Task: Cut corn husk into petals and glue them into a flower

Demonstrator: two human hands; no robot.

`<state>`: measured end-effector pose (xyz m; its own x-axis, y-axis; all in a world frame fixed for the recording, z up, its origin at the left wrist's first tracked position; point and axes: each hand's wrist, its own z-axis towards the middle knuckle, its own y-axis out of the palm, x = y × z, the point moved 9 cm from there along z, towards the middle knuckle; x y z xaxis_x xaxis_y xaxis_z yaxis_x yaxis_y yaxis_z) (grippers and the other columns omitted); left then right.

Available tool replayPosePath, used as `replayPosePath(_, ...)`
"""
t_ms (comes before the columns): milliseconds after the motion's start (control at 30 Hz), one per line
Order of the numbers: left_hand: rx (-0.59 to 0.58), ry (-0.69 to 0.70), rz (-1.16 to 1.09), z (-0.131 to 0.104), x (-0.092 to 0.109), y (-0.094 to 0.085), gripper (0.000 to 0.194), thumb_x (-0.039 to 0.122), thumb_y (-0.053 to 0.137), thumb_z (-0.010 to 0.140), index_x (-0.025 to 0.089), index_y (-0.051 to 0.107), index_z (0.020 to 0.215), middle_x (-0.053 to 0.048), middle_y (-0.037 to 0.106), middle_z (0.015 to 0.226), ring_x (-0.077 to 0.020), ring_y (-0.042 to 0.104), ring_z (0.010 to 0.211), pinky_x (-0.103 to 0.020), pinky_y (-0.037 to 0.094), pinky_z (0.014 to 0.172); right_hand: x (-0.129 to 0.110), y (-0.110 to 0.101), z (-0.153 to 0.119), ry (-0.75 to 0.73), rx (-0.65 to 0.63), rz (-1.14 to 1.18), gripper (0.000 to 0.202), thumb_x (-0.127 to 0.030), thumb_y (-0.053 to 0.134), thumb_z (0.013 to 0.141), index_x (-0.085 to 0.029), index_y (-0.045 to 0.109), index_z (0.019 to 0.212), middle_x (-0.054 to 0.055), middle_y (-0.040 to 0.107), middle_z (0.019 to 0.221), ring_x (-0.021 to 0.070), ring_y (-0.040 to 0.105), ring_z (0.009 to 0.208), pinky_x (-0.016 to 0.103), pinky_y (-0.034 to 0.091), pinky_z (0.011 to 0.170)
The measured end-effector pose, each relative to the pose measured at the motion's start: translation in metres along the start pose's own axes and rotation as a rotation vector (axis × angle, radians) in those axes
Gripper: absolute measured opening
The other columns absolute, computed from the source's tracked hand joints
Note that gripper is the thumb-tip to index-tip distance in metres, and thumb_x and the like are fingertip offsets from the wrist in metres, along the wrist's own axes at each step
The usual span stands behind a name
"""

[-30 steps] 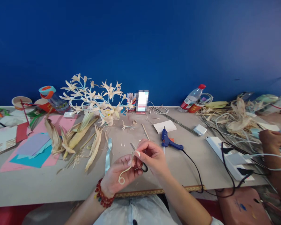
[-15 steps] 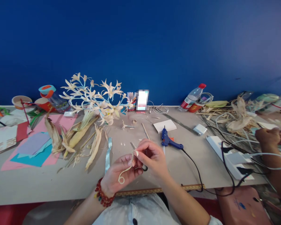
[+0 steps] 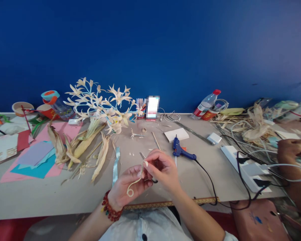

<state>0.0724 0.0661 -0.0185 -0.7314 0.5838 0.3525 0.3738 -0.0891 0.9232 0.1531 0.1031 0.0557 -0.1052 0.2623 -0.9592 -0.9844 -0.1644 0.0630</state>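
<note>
My left hand (image 3: pixel 129 184), with a red bead bracelet at its wrist, pinches a thin pale strip (image 3: pixel 130 191) whose lower end curls over the palm. My right hand (image 3: pixel 164 169) meets it fingertip to fingertip, closed on the upper end of the same strip. Scissors (image 3: pixel 142 155) show partly beneath the hands, their blade tip and a dark handle visible. Left of the hands lies a light blue ribbon (image 3: pixel 116 165). A blue glue gun (image 3: pixel 182 151) rests to the right. Behind stands a branching bunch of pale husk flowers (image 3: pixel 115 112).
Corn husks (image 3: pixel 100 157) and coloured paper (image 3: pixel 35 167) lie on the left. On the right are a white power strip (image 3: pixel 243 170) with cables, a bottle (image 3: pixel 205 104) and a husk pile (image 3: pixel 257 129). Another person's hand (image 3: pixel 289 149) works at far right. A lit phone (image 3: pixel 153 107) stands behind.
The other person's hand at far right has shifted slightly right. My own hands and the strip have hardly moved.
</note>
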Motion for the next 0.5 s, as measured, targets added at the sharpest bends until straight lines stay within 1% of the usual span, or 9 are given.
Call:
replayPosePath(133, -0.021, -0.005, -0.015, 0.0008, -0.0006, 0.0007, 0.002, 0.012, 0.071, 0.081, 0.011, 0.069, 0.08, -0.006, 0.068, 0.082, -0.0141, 0.064, 0.08, -0.028, 0.05, 0.08, -0.0009, -0.001, 0.0003, 0.007, 0.003, -0.013, 0.005, -0.023, 0.069, 0.083, -0.019, 0.068, 0.081, 0.0, 0.058, 0.077, 0.0078, 0.053, 0.05, 0.021, 0.044, 0.044)
replayPosePath(267, -0.01, -0.007, -0.006, 0.001, -0.0008, 0.0007, 0.005, 0.012, 0.071, 0.081, 0.011, 0.068, 0.077, -0.006, 0.068, 0.08, -0.0148, 0.063, 0.08, -0.028, 0.049, 0.079, -0.0012, 0.001, 0.0006, 0.008, -0.007, -0.014, 0.01, -0.025, 0.069, 0.083, -0.019, 0.065, 0.076, 0.0, 0.056, 0.076, 0.0074, 0.051, 0.05, 0.02, 0.043, 0.043)
replayPosePath(500, 0.003, -0.001, -0.006, 0.0002, 0.0003, 0.0024, 0.009, 0.013, 0.072, 0.08, 0.011, 0.068, 0.072, -0.006, 0.067, 0.079, -0.0144, 0.062, 0.079, -0.028, 0.049, 0.079, 0.0014, 0.001, -0.0008, 0.033, 0.037, -0.023, 0.017, -0.028, 0.07, 0.083, -0.019, 0.061, 0.072, 0.0, 0.054, 0.074, 0.0083, 0.05, 0.051, 0.02, 0.042, 0.043)
